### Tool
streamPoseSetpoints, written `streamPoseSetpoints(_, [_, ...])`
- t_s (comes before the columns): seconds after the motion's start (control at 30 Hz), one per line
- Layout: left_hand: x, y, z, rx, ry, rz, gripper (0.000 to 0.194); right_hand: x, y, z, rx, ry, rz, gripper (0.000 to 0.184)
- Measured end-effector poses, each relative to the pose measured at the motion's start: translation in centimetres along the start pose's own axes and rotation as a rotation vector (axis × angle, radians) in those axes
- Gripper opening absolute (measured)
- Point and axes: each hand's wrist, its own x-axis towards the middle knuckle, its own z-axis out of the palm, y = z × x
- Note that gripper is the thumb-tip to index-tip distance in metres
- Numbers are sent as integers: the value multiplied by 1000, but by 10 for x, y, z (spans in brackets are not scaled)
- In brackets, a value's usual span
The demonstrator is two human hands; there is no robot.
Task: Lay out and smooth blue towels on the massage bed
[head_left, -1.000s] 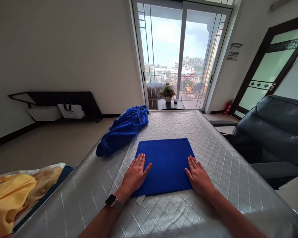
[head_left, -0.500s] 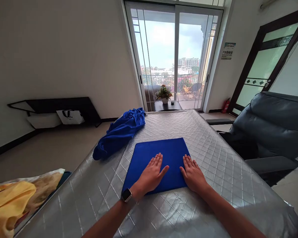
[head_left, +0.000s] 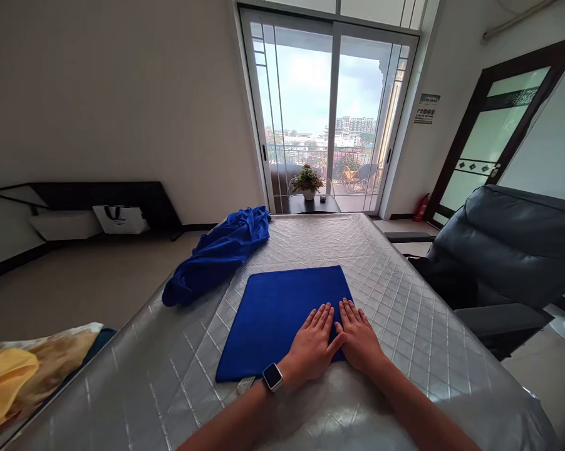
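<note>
A folded blue towel [head_left: 277, 313] lies flat on the silver quilted table cover [head_left: 404, 313]. My left hand [head_left: 312, 344] rests palm down on the towel's near right part, fingers stretched out. Beside it, my right hand [head_left: 359, 338] lies flat on the towel's right edge, its thumb meeting the left thumb. A smartwatch [head_left: 272, 377] is on my left wrist. A small white tag [head_left: 245, 384] pokes out at the towel's near edge.
A crumpled blue cloth [head_left: 217, 254] hangs over the table's far left edge. A dark leather armchair [head_left: 512, 250] stands to the right. Yellow patterned fabric [head_left: 24, 376] lies at the lower left. A potted plant [head_left: 307, 181] sits before the glass doors.
My left hand has slid to the right across the towel, from its left edge until it meets my right hand. The right hand has stayed near the towel's right edge.
</note>
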Motion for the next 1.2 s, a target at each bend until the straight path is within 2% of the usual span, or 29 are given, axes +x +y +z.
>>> streamPoseSetpoints(0.13, [-9, -13, -1, 31, -2, 1, 73, 1, 0, 1, 41, 10, 12, 65])
streamPoseSetpoints(0.23, [-25, -32, -1, 65, 13, -10, 73, 1, 0, 1, 63, 5, 21, 66])
streamPoseSetpoints(0.47, [-85, -88, -7, 159, 38, -134, 71, 0, -1, -2, 89, -5, 23, 68])
streamPoseSetpoints(0.63, [-118, -116, -13, 175, 66, -244, 71, 0, -2, -3, 84, -17, 31, 67])
streamPoseSetpoints(0.8, [-124, -124, -15, 166, 68, -349, 76, -1, -2, -3, 80, -13, 36, 68])
streamPoseSetpoints(1.03, [-129, -132, -7, 180, 106, -304, 75, 0, 0, 0, 83, -5, 29, 71])
streamPoseSetpoints(1.2, [-131, -132, -4, 199, 109, -411, 80, -1, -1, -1, 71, -14, 35, 72])
